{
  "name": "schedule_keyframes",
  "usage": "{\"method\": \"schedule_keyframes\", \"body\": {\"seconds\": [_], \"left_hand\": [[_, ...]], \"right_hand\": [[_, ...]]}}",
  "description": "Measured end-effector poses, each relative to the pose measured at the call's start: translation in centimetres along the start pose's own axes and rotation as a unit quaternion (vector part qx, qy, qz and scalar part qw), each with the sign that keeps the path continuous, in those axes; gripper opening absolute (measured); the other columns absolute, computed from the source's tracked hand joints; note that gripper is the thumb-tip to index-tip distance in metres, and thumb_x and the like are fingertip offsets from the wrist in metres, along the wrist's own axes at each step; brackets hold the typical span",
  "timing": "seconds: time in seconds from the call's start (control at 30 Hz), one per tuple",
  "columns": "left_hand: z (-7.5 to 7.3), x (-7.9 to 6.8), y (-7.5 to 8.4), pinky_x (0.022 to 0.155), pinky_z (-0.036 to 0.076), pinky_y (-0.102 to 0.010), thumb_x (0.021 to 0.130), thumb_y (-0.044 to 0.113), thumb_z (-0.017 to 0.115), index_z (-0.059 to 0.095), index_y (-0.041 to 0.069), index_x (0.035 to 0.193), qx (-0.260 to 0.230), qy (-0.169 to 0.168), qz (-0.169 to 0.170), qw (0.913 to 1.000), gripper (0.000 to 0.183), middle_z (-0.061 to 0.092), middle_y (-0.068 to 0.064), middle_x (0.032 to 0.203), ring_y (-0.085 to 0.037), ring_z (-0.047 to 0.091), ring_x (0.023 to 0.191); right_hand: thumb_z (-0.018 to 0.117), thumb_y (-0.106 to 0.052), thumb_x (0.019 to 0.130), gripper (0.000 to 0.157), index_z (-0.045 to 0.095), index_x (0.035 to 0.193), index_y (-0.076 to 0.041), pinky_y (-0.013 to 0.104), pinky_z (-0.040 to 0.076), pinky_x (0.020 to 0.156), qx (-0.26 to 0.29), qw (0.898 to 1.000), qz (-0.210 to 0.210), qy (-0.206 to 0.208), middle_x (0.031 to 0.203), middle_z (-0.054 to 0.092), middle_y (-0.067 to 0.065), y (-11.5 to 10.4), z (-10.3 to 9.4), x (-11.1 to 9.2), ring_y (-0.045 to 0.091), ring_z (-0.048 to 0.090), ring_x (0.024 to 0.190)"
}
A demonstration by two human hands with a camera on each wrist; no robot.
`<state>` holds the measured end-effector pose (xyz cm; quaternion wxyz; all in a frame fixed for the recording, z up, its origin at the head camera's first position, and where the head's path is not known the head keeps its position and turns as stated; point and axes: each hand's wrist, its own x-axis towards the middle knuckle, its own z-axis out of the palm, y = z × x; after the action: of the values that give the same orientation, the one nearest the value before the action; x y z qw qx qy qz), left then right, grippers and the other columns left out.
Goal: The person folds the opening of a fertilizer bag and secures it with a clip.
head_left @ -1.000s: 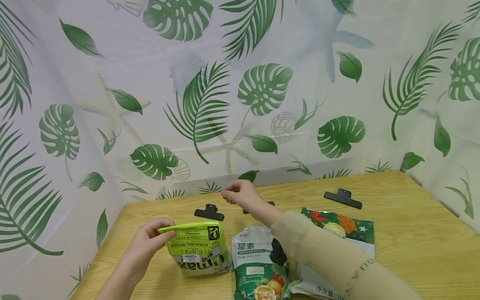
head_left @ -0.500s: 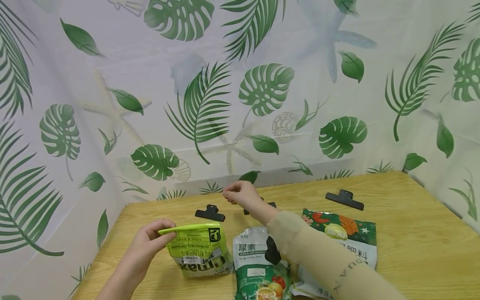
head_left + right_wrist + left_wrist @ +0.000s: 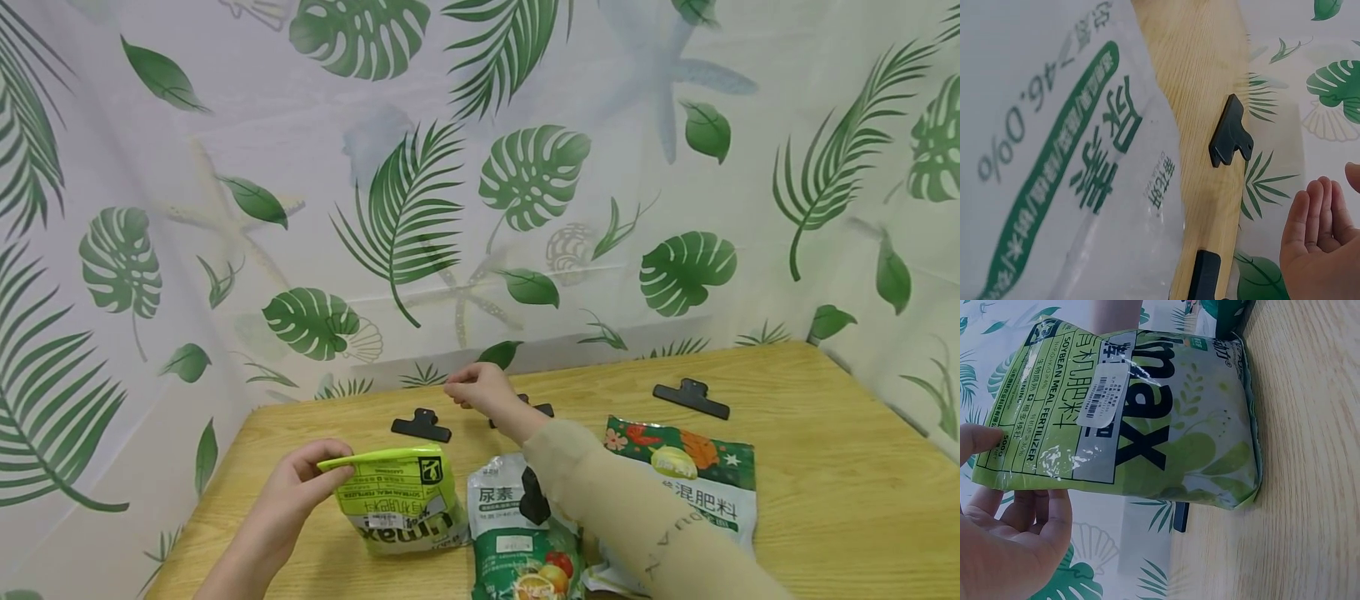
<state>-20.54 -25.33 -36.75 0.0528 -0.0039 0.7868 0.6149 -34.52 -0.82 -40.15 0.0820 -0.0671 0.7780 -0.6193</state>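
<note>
My left hand (image 3: 303, 483) pinches the top left corner of a lime-green soybean meal fertilizer bag (image 3: 405, 508), which stands on the wooden table. In the left wrist view the thumb lies on the printed face of the bag (image 3: 1147, 419) and the fingers are behind it. My right hand (image 3: 483, 392) hovers over the back of the table, its loosely bent fingers holding nothing. A black clip (image 3: 422, 427) lies to the left of it, and another black clip (image 3: 542, 410) lies partly hidden behind its wrist. The right wrist view shows this hand (image 3: 1322, 244) with relaxed fingers.
A white and green urea bag (image 3: 498, 512) stands in the front middle, partly behind the right sleeve (image 3: 600, 492). Right of it is a larger white and green fertilizer bag (image 3: 712, 483). A third black clip (image 3: 692, 397) lies at the back right. Leaf-patterned cloth (image 3: 420, 358) rises behind the table.
The right forearm has swung slightly left and down, uncovering more of the large white and green bag. The right hand hovers almost in place, and the left hand keeps its pinch on the lime-green bag.
</note>
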Motion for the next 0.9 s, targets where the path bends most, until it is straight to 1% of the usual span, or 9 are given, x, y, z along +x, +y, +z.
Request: {"method": "schedule_keyframes", "body": {"seconds": [0.1,0.27,0.4,0.5,0.67,0.77,0.9], "left_hand": [[-0.1,-0.1,0.0,0.087,0.04,-0.035,0.086,0.013,0.067,0.063,0.006,0.098,0.0,0.003,-0.001,1.0,0.015,0.058,-0.005,0.099,-0.021,0.056,0.09],[0.0,-0.1,0.0,0.088,0.039,-0.036,0.086,0.012,0.067,0.063,0.005,0.098,-0.005,0.004,-0.002,1.0,0.015,0.058,-0.005,0.099,-0.021,0.056,0.091],[0.1,-0.1,0.0,0.089,0.039,-0.036,0.086,0.012,0.067,0.063,0.005,0.098,-0.006,0.003,-0.002,1.0,0.015,0.06,-0.005,0.098,-0.022,0.056,0.091],[0.1,-0.2,0.0,0.09,0.039,-0.036,0.086,0.012,0.067,0.063,0.005,0.098,-0.007,0.004,0.0,1.0,0.015,0.06,-0.005,0.098,-0.022,0.056,0.092],[0.1,-0.3,-0.2,0.09,0.04,-0.036,0.086,0.012,0.067,0.063,0.004,0.098,-0.005,0.003,-0.002,1.0,0.016,0.059,-0.004,0.101,-0.022,0.057,0.092],[0.0,-0.3,-0.3,0.091,0.04,-0.037,0.086,0.013,0.068,0.063,0.005,0.1,0.0,0.007,-0.009,0.9999,0.017,0.059,-0.005,0.102,-0.022,0.057,0.093],[0.0,-0.3,-0.3,0.091,0.04,-0.038,0.085,0.013,0.068,0.063,0.004,0.1,0.001,0.012,-0.01,0.9999,0.018,0.058,-0.006,0.104,-0.023,0.056,0.094]], "right_hand": [[0.065,-0.016,0.089,0.022,0.067,0.105,-0.002,0.039,0.054,0.083,0.008,1.0,0.001,-0.006,0.1,0.064,0.011,-0.1,0.6,0.1,0.029,0.062,0.091],[0.066,-0.017,0.089,0.021,0.068,0.104,-0.002,0.035,0.054,0.08,0.009,1.0,0.011,-0.007,0.101,0.064,0.01,-0.2,1.3,0.2,0.028,0.062,0.09],[0.066,-0.017,0.089,0.023,0.067,0.106,-0.003,0.04,0.053,0.085,0.005,1.0,0.017,-0.01,0.105,0.062,0.011,-0.1,1.5,0.4,0.025,0.061,0.089],[0.066,-0.017,0.089,0.023,0.066,0.107,-0.002,0.044,0.051,0.089,0.001,1.0,0.02,-0.01,0.108,0.061,0.011,0.1,1.6,0.4,0.029,0.06,0.093],[0.066,-0.017,0.089,0.024,0.066,0.108,-0.002,0.044,0.051,0.09,-0.017,0.999,0.041,-0.016,0.103,0.062,0.011,0.6,2.1,0.5,0.034,0.06,0.101],[0.065,-0.017,0.089,0.027,0.066,0.111,-0.001,0.043,0.051,0.091,-0.019,0.998,0.05,-0.026,0.105,0.062,0.012,0.9,2.4,0.5,0.034,0.059,0.104],[0.066,-0.016,0.089,0.028,0.065,0.112,0.0,0.042,0.051,0.091,-0.022,0.998,0.045,-0.029,0.113,0.059,0.014,1.0,2.7,0.6,0.032,0.06,0.104]]}}
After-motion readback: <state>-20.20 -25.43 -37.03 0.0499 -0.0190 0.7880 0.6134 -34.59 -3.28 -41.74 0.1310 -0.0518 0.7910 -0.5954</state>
